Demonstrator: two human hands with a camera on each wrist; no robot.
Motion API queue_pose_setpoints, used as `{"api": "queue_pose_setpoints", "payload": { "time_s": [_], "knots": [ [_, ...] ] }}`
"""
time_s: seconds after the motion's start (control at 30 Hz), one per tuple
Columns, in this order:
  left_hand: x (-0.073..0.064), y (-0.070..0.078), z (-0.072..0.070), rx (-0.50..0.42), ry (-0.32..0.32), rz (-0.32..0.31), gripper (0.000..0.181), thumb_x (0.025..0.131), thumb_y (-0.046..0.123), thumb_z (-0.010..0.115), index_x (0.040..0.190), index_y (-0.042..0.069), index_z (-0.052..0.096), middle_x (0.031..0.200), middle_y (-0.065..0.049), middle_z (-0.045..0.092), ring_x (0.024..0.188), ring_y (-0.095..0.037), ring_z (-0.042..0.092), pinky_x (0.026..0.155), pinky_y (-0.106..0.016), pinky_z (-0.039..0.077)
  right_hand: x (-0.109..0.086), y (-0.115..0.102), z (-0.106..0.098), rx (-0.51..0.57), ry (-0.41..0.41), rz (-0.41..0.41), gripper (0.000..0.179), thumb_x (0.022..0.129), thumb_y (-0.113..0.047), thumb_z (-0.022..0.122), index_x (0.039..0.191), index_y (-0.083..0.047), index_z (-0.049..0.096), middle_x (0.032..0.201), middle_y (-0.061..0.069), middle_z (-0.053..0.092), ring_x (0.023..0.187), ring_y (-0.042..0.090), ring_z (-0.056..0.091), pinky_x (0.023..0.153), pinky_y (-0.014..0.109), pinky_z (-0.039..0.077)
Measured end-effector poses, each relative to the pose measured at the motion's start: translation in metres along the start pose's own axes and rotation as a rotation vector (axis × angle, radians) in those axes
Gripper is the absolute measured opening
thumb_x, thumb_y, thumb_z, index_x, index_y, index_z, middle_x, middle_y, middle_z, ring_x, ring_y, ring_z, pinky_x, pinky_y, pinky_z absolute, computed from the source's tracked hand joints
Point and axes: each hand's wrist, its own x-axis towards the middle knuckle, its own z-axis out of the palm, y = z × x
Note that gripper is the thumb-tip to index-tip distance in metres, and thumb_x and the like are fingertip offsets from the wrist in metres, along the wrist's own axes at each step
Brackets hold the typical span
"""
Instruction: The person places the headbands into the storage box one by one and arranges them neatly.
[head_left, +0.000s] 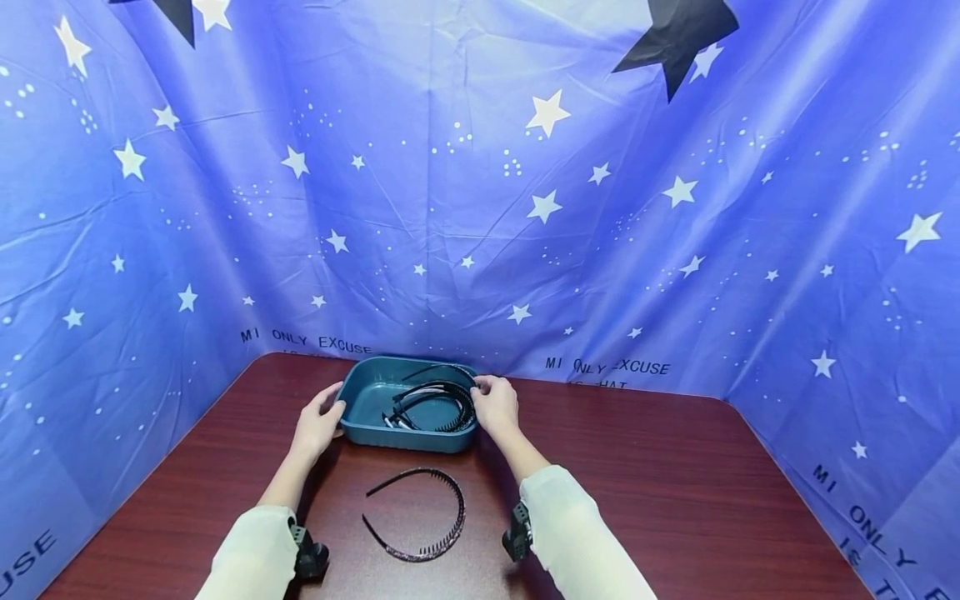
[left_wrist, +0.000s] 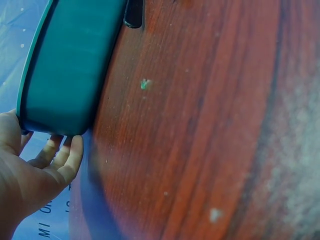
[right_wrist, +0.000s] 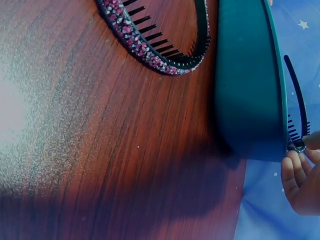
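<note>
A teal basin [head_left: 408, 438] stands at the far side of the table with several black toothed headbands [head_left: 465, 408] in its right half. My left hand [head_left: 318, 423] is at the basin's left end, fingertips touching the outer wall and thumb beside the rim. In the left wrist view those fingers [left_wrist: 74, 155] look loosely bent. At the right end, my right hand [head_left: 497, 407] pinches a black toothed headband [right_wrist: 296, 87] between thumb and fingers, at the rim; its band reaches over the basin. Another headband [head_left: 459, 500], covered in pink and silver glitter, lies in front of the basin.
The dark red wooden table [head_left: 637, 483] reaches back to a blue star-printed cloth [head_left: 450, 208] that surrounds it on three sides. Black wrist devices [head_left: 309, 557] sit under both pale sleeves [head_left: 577, 533].
</note>
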Motion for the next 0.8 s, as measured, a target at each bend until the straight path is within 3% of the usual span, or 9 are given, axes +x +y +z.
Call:
{"api": "queue_pose_setpoints", "payload": {
  "time_s": [0.4,0.7,0.8],
  "knots": [
    [-0.0006,0.0012,-0.0006,0.0,-0.013,-0.009,0.046,0.098,0.015,0.041,0.143,0.008,0.036,0.13,-0.029,0.046,0.11,-0.04,0.053,0.082,-0.041,0.057,0.0007,-0.0016,-0.0001,-0.012,-0.023,0.002,0.023,0.088,-0.016,0.062,0.109,-0.013,0.071,0.089,0.005,0.059,0.078,0.018,0.052,0.065,0.029,0.043],
    [-0.0003,-0.0014,-0.002,-0.008,-0.016,0.007,0.045,0.098,0.014,0.041,0.143,0.007,0.036,0.134,-0.029,0.044,0.111,-0.038,0.052,0.081,-0.04,0.057,0.001,0.0001,0.001,-0.018,0.002,-0.023,0.022,0.087,-0.014,0.064,0.107,-0.012,0.072,0.097,0.008,0.067,0.092,0.024,0.061,0.078,0.038,0.05],
    [-0.0002,-0.0024,-0.0019,-0.012,-0.014,0.012,0.045,0.098,0.014,0.041,0.142,0.007,0.037,0.135,-0.029,0.044,0.112,-0.038,0.052,0.081,-0.041,0.057,0.0005,0.0004,0.002,-0.022,0.002,-0.026,0.021,0.087,-0.014,0.064,0.107,-0.012,0.072,0.096,0.007,0.066,0.09,0.023,0.061,0.077,0.038,0.05]
  ]
}}
